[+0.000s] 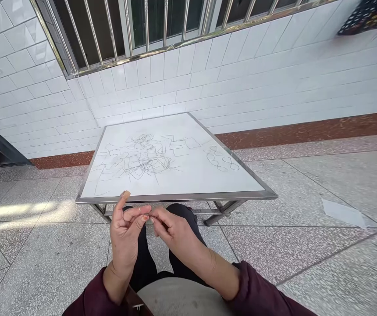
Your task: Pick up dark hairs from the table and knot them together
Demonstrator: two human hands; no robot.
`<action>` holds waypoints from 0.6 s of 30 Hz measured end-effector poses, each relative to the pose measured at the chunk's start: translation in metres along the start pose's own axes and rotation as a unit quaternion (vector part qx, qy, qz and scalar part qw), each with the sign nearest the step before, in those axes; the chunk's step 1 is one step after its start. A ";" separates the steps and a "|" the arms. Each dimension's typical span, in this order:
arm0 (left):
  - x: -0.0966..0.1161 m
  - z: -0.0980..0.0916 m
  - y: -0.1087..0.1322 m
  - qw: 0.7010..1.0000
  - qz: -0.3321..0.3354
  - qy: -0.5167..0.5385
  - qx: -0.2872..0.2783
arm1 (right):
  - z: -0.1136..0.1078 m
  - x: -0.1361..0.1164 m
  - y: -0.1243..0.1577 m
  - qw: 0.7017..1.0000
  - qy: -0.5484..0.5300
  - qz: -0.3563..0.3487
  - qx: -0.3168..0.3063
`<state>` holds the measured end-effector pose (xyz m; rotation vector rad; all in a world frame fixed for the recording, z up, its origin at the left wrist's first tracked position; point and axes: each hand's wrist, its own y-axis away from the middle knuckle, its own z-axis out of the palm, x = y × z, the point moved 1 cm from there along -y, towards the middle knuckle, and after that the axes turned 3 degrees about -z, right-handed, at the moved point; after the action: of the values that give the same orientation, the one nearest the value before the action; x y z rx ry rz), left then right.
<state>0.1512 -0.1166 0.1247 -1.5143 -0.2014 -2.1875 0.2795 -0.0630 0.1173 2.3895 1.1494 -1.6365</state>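
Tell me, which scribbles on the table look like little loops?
The small group at the right side of the table, the loop scribbles. They are round ovals set apart, while the big tangle is crossing zigzag lines.

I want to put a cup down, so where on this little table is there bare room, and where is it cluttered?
The table carries thin bent wires. The tangle crowds the middle and left; small loops sit near the right edge. Bare patches: the far strip toward the tiled wall, and the near right corner along the front rim. Both hands, left and right, meet just below the front rim.
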 end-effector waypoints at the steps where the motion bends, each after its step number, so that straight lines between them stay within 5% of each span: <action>1: -0.001 0.000 0.001 1.000 0.010 -0.012 -0.001 | 0.002 0.000 0.001 1.000 0.001 -0.005 -0.008; 7: -0.005 -0.005 0.006 0.981 0.103 -0.161 -0.030 | 0.002 -0.007 0.005 1.000 0.004 -0.003 -0.016; 12: -0.005 -0.013 0.002 0.896 0.275 -0.338 -0.083 | -0.006 -0.015 0.005 0.999 0.004 -0.004 -0.042; 18: -0.002 -0.021 -0.002 0.830 0.337 -0.426 -0.125 | -0.010 -0.010 0.003 0.999 -0.010 0.039 -0.032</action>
<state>0.1331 -0.1216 0.1149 -2.1916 0.3204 -0.9192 0.2876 -0.0667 0.1289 2.3418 1.0748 -1.5734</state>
